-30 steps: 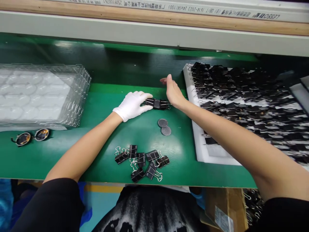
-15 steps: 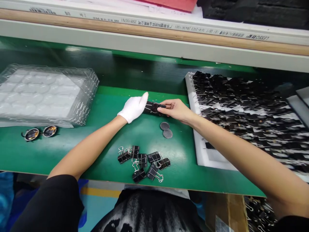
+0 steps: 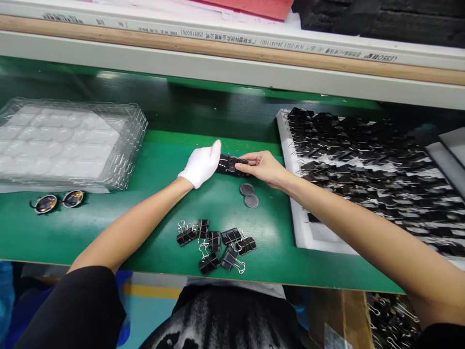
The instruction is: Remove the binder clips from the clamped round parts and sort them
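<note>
My left hand (image 3: 201,165), in a white glove, is closed around a black binder clip (image 3: 223,163) with silver wire arms. Against that clip sits a dark round disc (image 3: 232,164), between my two hands. My bare right hand (image 3: 262,167) pinches the right end of this same piece, where another black clip-like part shows partly behind the fingers. Its thumb rests by the disc's edge. Just below my right hand, two grey round discs (image 3: 249,195) lie overlapping on the green table (image 3: 152,232). Several loose black binder clips (image 3: 214,241) are scattered nearer to my body.
Clear plastic trays (image 3: 127,145) are stacked at the left, with sunglasses-like round lenses (image 3: 60,201) in front. At the right, a white foam tray (image 3: 300,237) bears rows of clipped black pieces. A shelf edge (image 3: 232,63) spans the back. Below right stands a cardboard box (image 3: 337,315).
Both hands keep hold of the clipped piece at nearly the same spot. The disc has tilted slightly and looks greyer, and the whole view has shifted a little.
</note>
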Motion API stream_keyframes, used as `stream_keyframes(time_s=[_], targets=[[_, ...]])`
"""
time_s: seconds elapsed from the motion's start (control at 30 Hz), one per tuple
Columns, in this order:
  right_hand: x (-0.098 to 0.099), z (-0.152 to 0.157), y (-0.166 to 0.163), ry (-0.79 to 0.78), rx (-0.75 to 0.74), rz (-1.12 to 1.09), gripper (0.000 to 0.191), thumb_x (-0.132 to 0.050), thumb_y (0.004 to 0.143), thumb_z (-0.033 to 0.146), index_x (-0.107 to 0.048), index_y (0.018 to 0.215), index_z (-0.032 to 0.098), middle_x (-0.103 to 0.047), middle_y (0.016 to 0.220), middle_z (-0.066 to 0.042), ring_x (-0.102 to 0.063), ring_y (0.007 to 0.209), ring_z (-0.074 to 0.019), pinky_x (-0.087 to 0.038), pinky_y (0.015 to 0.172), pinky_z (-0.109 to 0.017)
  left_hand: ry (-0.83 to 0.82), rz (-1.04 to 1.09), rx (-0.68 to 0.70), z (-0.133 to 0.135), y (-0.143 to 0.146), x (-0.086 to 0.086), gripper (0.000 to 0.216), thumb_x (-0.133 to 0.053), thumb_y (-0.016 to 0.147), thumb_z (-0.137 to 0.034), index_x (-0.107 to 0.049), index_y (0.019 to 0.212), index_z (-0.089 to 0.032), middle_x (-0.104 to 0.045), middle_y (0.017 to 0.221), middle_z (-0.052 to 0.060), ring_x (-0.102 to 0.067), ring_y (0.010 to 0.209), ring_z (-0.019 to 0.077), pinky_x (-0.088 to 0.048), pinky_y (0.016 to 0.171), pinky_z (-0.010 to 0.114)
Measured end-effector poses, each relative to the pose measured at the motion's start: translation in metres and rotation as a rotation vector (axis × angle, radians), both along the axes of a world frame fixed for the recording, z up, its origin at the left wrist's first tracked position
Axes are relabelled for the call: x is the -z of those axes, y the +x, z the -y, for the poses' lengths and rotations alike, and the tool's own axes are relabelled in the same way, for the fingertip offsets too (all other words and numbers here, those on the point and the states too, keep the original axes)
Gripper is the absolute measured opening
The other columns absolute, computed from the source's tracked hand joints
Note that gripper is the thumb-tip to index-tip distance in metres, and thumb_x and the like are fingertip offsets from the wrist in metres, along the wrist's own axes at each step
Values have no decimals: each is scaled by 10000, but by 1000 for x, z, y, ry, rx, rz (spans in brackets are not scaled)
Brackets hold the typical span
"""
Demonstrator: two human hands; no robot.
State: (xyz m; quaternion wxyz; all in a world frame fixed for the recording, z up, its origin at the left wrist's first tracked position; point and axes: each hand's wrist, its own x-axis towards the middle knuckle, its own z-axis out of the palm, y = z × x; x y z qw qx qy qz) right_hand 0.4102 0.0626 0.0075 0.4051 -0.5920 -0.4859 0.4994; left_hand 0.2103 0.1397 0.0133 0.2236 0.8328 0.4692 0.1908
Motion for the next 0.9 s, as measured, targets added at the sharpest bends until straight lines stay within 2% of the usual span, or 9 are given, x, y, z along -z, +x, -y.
stream_keyframes(time_s=[0.17, 0.3, 0.43, 0.53, 0.67, 0.9], targets=[[-8, 0, -11, 40, 11, 120, 302, -870, 725, 457, -749, 801, 191, -767, 822, -37, -650, 739, -172, -499, 686, -311, -82, 80, 51, 0, -3, -3, 626, -226, 1113, -493, -599, 691, -220, -656, 686, 74, -621, 684, 208, -458, 701, 307], [-5, 1, -18, 100, 77, 113, 278, -834, 742, 444, -754, 825, 191, -770, 844, -42, -669, 780, -198, -506, 738, -339, -74, 198, -51, -1, 0, -7, 677, -177, 1110, -551, -658, 759, -230, -717, 788, 73, -653, 752, 210, -492, 760, 315], [-3, 5, -32, 151, 125, 51, 265, -801, 757, 424, -741, 856, 186, -785, 900, -54, -693, 839, -212, -511, 799, -351, -147, 208, -189, -3, 8, -8, 748, -155, 1106, -549, -616, 612, -229, -654, 655, 94, -628, 667, 223, -503, 758, 351], [-3, 10, -48, 148, 184, 75, 258, -774, 776, 425, -716, 849, 184, -764, 845, -41, -663, 782, -198, -478, 741, -335, -132, 243, -256, -8, 11, -5, 715, -206, 1103, -513, -594, 575, -226, -623, 614, 97, -627, 667, 218, -508, 776, 344], [-5, 13, -64, 97, 267, 142, 246, -747, 799, 420, -738, 856, 180, -724, 789, -23, -584, 700, -174, -422, 670, -326, -86, 297, -225, -15, 7, 0, 689, -244, 1098, -487, -576, 555, -224, -591, 571, 77, -651, 687, 200, -514, 779, 314], [-8, 10, -73, 65, 291, 16, 223, -757, 797, 391, -754, 860, 178, -745, 828, -40, -609, 735, -184, -451, 679, -322, 0, 318, -227, -19, 5, 4, 668, -247, 1108, -473, -661, 658, -204, -561, 545, 58, -659, 670, 201, -536, 773, 328]])
